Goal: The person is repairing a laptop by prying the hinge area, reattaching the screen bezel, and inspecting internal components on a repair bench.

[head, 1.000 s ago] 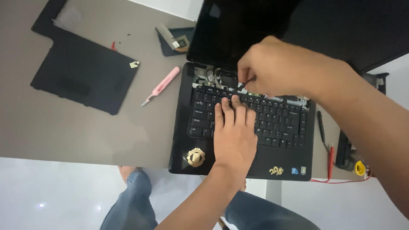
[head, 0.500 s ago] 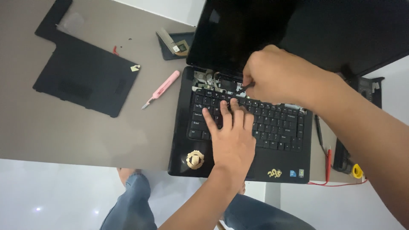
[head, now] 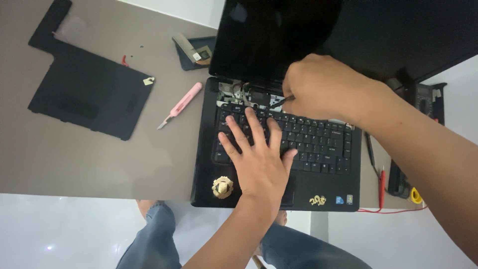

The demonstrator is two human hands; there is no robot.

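Your left hand lies flat and open on the keyboard of the laptop, which sits at the desk's near edge, fingers spread and gripping nothing. Your right hand is closed round a thin dark tool, its tip at the exposed strip just above the keys. A pink knife and a black cover lie left of the laptop.

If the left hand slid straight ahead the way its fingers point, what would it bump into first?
The left hand lies flat on the laptop keyboard, fingers pointing toward the screen. Sliding on, it would probably first meet the exposed hinge strip above the keys, then the dark screen; depth is uncertain.
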